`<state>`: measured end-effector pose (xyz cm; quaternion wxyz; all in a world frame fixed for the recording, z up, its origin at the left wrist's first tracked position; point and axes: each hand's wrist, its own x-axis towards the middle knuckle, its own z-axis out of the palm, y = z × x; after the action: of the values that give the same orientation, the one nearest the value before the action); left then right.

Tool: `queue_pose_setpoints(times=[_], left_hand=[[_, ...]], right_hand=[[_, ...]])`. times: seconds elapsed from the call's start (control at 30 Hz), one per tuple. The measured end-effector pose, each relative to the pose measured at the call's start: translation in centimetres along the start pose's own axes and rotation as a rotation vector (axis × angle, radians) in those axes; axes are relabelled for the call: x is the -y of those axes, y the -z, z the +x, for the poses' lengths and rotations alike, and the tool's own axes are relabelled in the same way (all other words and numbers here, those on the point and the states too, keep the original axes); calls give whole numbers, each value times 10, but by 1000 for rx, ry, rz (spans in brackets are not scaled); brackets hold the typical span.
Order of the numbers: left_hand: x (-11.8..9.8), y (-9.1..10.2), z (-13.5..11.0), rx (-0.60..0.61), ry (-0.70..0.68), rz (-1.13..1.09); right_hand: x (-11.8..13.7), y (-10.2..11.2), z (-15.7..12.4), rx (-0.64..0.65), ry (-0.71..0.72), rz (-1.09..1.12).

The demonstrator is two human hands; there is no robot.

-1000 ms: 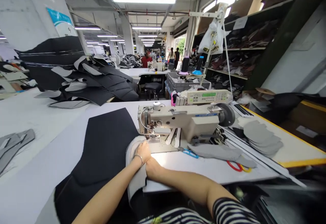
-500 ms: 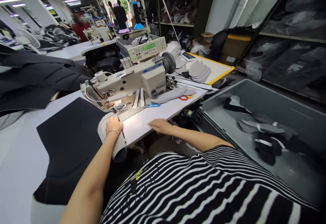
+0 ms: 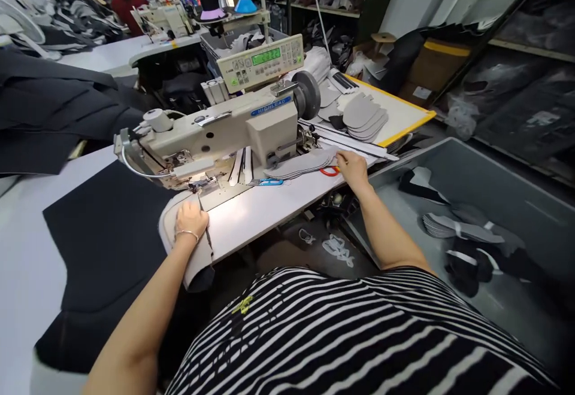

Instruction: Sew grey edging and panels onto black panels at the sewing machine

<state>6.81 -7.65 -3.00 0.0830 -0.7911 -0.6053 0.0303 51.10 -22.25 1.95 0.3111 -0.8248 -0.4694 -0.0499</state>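
Note:
My left hand (image 3: 191, 220) is curled on a light grey fabric piece (image 3: 168, 218) with a dark edge, just in front of the needle area of the sewing machine (image 3: 233, 125). The fabric's near end droops over the table edge. My right hand (image 3: 354, 170) pinches the right end of a stack of grey cut fabric pieces (image 3: 300, 163) lying at the machine's base. Red-handled scissors (image 3: 330, 172) lie partly under that hand. Blue thread snips (image 3: 269, 182) and white strips (image 3: 242, 166) lie left of the stack.
A large dark fabric panel (image 3: 108, 239) covers the table on the left. At right stands a grey bin (image 3: 453, 158) with bundled pieces inside. More grey cut pieces (image 3: 366, 117) lie on a yellow-edged board (image 3: 406, 121). A co-worker (image 3: 128, 9) sits far back left.
My right hand has moved from the table's front edge rightward and forward to the end of the grey stack. My left hand stays on the fabric piece. The view has come closer to the machine.

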Motion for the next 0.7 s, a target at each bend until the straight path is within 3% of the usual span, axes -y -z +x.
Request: queue_pose_setpoints(times=[0.1, 0.2, 0.27, 0.37, 0.47, 0.57, 0.7], left_hand=[[0, 1, 0, 28, -26, -2], [-1, 3, 1, 45, -29, -44], [-2, 4, 2, 48, -14, -89], [-2, 5, 2, 40, 8, -164], [-3, 5, 2, 28, 6, -224], [-1, 4, 2, 14, -30, -256], [2, 4, 1, 2, -77, -286]], right_hand=[[26, -20, 10, 129, 226, 37], [83, -55, 9, 392, 546, 105], [128, -79, 9, 534, 653, 45], [186, -114, 14, 593, 592, -150], [218, -148, 25, 566, 432, -269], [228, -174, 32, 537, 358, -310], [225, -186, 35, 536, 305, -357]])
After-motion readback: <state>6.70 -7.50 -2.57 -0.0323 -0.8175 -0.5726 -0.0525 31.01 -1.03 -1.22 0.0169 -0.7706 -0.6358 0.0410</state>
